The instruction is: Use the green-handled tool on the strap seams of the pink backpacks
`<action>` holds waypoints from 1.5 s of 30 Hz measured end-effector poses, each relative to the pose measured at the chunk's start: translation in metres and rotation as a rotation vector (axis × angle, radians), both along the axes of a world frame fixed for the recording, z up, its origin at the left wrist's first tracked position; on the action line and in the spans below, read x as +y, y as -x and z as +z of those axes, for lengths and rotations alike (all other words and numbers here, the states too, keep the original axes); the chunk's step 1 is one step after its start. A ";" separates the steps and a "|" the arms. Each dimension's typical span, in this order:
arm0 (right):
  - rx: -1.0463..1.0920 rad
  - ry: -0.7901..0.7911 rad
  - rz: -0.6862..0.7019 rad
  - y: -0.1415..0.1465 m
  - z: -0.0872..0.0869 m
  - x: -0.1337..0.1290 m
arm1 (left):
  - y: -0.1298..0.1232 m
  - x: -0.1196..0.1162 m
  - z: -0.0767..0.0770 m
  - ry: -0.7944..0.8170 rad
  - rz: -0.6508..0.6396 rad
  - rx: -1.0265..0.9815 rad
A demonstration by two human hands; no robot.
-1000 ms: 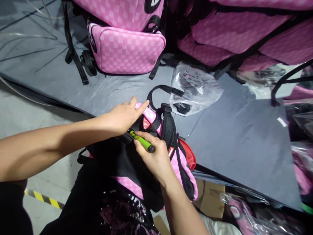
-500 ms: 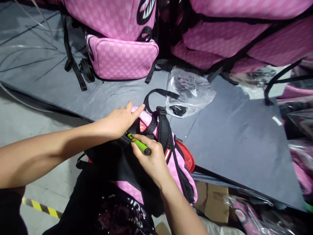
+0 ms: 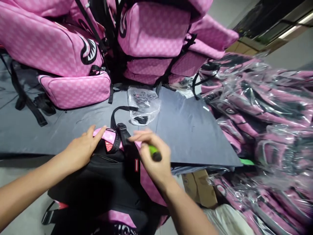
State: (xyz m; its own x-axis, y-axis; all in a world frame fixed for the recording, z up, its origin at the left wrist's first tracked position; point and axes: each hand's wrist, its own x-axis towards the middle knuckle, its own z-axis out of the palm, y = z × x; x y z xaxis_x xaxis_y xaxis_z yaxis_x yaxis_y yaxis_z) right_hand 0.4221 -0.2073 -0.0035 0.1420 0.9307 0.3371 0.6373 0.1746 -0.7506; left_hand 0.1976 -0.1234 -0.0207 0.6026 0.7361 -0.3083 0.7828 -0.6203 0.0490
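Observation:
A black and pink backpack (image 3: 110,182) lies against the table's near edge, its black back panel upward and its straps at the top. My left hand (image 3: 85,143) rests on its upper left part, fingers at a pink checkered piece (image 3: 107,135). My right hand (image 3: 154,156), somewhat blurred, is closed around a green marker (image 3: 154,152) with a black end, over the backpack's right side. The marker's other end is hidden by my fingers. Just beyond the black strap (image 3: 124,133) lies a clear plastic bag (image 3: 144,104) with something black inside.
Pink checkered backpacks (image 3: 154,32) stand along the back of the grey table (image 3: 190,137). Many plastic-wrapped pink bags (image 3: 264,98) are piled at the right. Below the table edge sit a cardboard box (image 3: 200,187) and more wrapped bags.
The view has swung to the right, bringing the wrapped bags into sight. My right hand, with the green marker, has moved away from my left hand to the backpack's right side.

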 end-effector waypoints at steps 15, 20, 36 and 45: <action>-0.814 0.370 -0.094 -0.115 -0.119 0.117 | -0.008 -0.002 0.000 0.035 0.078 0.007; -0.874 0.358 -0.097 -0.111 -0.088 0.107 | -0.006 0.000 0.005 0.054 0.082 -0.019; -0.658 0.464 0.218 0.056 0.005 0.004 | 0.065 -0.039 -0.039 0.090 0.383 -0.715; -0.946 0.705 0.483 0.094 -0.005 0.016 | 0.073 -0.078 -0.097 -0.115 0.392 -0.790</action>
State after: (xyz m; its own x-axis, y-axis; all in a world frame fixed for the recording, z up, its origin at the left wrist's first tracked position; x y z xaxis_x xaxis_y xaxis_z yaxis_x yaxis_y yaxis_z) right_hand 0.3281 -0.1911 -0.0081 -0.2839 0.8381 -0.4659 0.9555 0.2879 -0.0643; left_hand 0.1243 -0.2013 -0.1172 0.3060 0.9350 0.1794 0.7039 -0.3491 0.6186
